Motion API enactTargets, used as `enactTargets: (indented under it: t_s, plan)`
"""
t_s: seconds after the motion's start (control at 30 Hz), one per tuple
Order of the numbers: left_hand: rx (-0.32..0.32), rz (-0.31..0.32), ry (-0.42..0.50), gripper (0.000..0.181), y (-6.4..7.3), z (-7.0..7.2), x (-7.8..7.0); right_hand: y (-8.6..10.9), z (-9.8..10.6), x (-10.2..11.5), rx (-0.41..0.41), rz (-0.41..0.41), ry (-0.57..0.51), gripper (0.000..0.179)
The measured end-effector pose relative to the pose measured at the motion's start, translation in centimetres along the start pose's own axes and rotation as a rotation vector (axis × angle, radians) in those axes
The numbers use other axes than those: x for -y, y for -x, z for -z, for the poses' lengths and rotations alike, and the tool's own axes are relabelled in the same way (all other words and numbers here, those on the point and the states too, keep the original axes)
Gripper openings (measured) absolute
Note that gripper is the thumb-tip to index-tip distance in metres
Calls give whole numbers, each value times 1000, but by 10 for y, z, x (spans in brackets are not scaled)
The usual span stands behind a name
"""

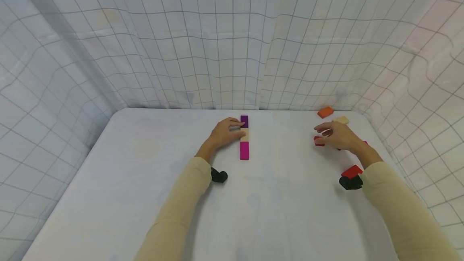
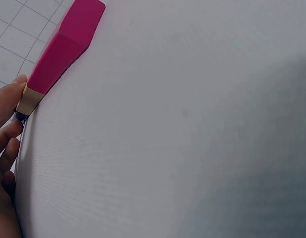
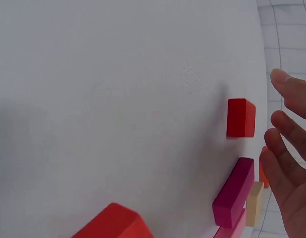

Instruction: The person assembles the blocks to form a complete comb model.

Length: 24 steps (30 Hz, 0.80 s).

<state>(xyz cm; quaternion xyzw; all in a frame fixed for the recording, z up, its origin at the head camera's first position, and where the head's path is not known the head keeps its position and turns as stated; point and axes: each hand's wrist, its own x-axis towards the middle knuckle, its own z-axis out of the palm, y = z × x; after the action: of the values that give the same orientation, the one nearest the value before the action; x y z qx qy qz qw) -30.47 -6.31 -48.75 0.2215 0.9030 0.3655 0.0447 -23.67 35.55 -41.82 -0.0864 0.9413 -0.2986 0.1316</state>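
A purple block, a beige block and a magenta block lie end to end in a line on the white table. My left hand is at the left side of this line, thumb by the beige block and a fingertip at the purple one, fingers not curled round them. Over to the right, my right hand hovers by a small red block. Its fingers are spread and hold nothing; the right wrist view shows a gap between them and that block.
Around the right hand lie an orange block, another beige block, a larger red block, a dark magenta block and a pink block. White grid-patterned curtains stand behind the table and at both sides.
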Motion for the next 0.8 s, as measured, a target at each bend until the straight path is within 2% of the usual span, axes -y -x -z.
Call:
enactTargets:
  t_s: [0.23, 0.43, 0.8]
  plan:
    - [5, 1, 1, 51, 0, 0, 0, 7, -1, -18, 7, -55, -2, 57]
    - [0, -1, 0, 52, -1, 0, 0, 5, -3, -25, 7, -29, 42, 51]
    - [1, 0, -5, 51, 1, 1, 0, 1, -11, -25, -17, 3, 78, 42]
